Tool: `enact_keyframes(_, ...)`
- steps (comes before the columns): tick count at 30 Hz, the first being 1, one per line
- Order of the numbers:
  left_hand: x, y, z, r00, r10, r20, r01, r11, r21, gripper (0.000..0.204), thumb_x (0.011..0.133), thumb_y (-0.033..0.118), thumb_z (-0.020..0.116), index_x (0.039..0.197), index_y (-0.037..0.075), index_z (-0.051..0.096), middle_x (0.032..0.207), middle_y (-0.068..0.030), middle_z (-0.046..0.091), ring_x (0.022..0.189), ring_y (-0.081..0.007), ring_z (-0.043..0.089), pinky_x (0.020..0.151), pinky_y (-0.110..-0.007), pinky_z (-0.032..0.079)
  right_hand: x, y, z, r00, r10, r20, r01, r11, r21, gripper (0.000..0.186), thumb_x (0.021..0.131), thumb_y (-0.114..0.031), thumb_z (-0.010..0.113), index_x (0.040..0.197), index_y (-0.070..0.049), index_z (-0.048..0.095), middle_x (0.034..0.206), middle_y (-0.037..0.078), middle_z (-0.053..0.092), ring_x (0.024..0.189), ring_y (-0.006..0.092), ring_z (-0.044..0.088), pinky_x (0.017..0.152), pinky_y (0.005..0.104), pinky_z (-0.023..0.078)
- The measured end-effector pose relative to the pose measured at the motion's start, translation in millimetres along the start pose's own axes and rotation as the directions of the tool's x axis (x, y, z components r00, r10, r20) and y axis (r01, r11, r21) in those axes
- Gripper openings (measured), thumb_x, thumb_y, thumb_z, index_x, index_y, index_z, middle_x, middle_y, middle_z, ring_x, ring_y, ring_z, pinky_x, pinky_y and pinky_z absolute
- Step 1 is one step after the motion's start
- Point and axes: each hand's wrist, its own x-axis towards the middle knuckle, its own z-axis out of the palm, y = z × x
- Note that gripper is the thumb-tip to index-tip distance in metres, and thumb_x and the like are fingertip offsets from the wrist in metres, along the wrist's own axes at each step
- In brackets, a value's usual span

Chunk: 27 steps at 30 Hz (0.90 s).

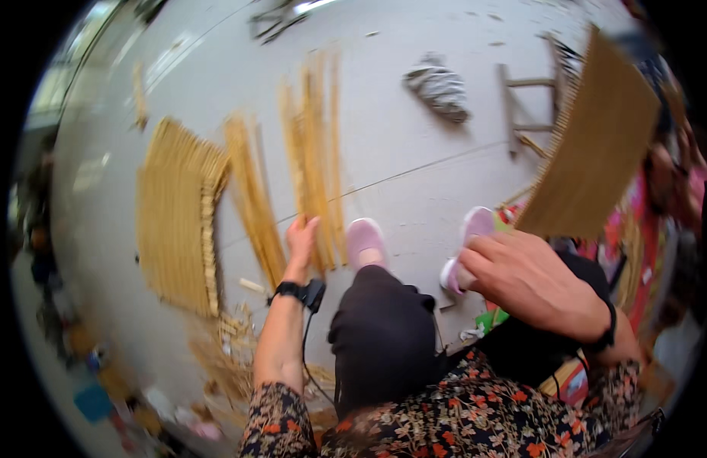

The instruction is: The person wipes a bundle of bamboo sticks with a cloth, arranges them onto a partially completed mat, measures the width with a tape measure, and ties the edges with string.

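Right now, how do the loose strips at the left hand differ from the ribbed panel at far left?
Form: the loose strips are separate, slender lengths with gaps between them; the ribbed panel is one broad body.
Edges: the loose strips have uneven far ends; the ribbed panel has a knobbly right edge.
Contact: the left hand is at the loose strips, grip blurred; no hand is on the ribbed panel.
Shared: both are yellow-tan.

Left hand (300,241) at tan strips (311,168) on pale floor (410,237)
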Motion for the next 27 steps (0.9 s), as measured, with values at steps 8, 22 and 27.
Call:
enact_keyframes(8, -44.3, 52.2, -26.1, 0.999, 0.040, 0.029, -0.037, 0.994, -0.101, 0.041, 0.103, 0.038, 0.052, 0.096, 0.001, 0.067, 0.064, 0.0000, 0.055, 0.044, -0.0045, 0.040, 0.040, -0.021, 0.028, -47.0, 5.1, -9.2, 0.907, -0.024, -0.420, 0.080, 0.990, 0.115, 0.016, 0.087, -0.014, 0.063, 0.096, -0.002, 0.056, 0.091, 0.013, 0.060, 0.089, 0.0335, 0.064, 0.073, 0.0421, 0.053)
enact_keyframes(22, -318.8, 256.0, -46.5, 0.635, 0.002, 0.773, 0.109, 0.990, -0.092, 0.057, 0.108, 0.048, 0.035, 0.096, 0.000, 0.065, 0.059, 0.0005, 0.053, 0.044, -0.0041, 0.038, 0.042, -0.019, 0.030, -139.9, -43.3, 9.7, 0.906, 0.309, -0.289, 0.159, 0.383, 0.910, 0.046, 0.092, -0.019, 0.069, 0.131, 0.002, 0.055, 0.111, 0.011, 0.068, 0.081, 0.0143, 0.067, 0.065, 0.0275, 0.054)
enact_keyframes(27, -382.0, 264.0, -37.2, 0.523, -0.230, 0.821, 0.114, 0.973, 0.201, 0.059, 0.108, 0.048, 0.034, 0.097, -0.001, 0.066, 0.059, -0.0006, 0.053, 0.044, -0.0053, 0.040, 0.043, -0.021, 0.030, -138.6, -41.6, 33.2, 0.905, 0.346, -0.250, 0.280, -0.041, 0.959, 0.050, 0.098, -0.020, 0.063, 0.139, 0.004, 0.046, 0.117, 0.010, 0.061, 0.078, 0.0122, 0.063, 0.064, 0.0249, 0.055)
